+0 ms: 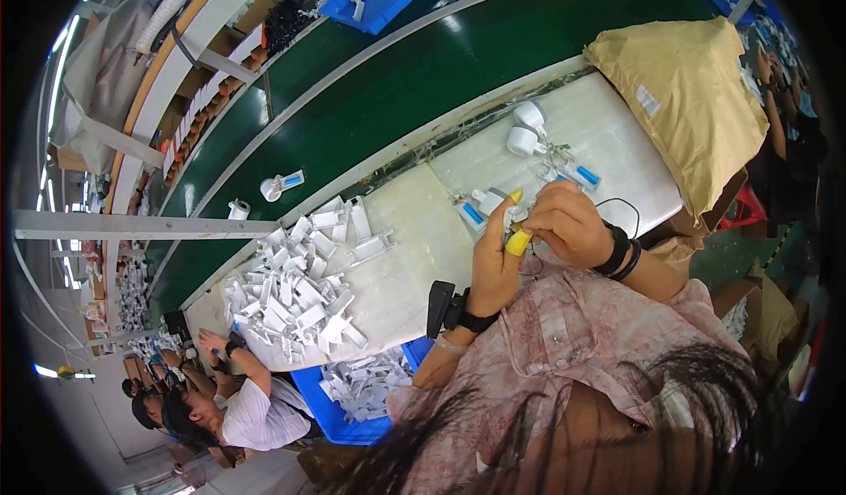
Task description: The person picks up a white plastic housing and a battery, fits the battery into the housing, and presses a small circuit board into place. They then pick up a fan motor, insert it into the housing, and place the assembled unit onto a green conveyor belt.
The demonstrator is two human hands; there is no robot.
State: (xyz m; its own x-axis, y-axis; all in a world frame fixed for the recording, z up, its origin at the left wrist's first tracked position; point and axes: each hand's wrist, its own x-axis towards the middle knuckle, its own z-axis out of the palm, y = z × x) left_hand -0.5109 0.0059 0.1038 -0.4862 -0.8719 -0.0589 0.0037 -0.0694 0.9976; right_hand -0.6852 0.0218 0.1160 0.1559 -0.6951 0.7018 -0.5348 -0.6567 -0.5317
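Note:
My left hand has yellow finger cots on two fingertips. Its fingers are closed around a small piece that is mostly hidden, with a bit of white and metal showing. From the right, my right hand pinches at the same spot, its fingertips meeting those of the left. Just beyond them on the worktable lie a white housing with a blue strip and a white plastic part. Another blue-striped piece with thin wires rests past my right hand. Two white round-headed parts lie farther back.
A heap of white plastic housings covers the worktable's left part. Below it stands a blue bin of similar pieces. A green conveyor belt runs behind the table. Brown paper sacking is at the right. A co-worker sits at left.

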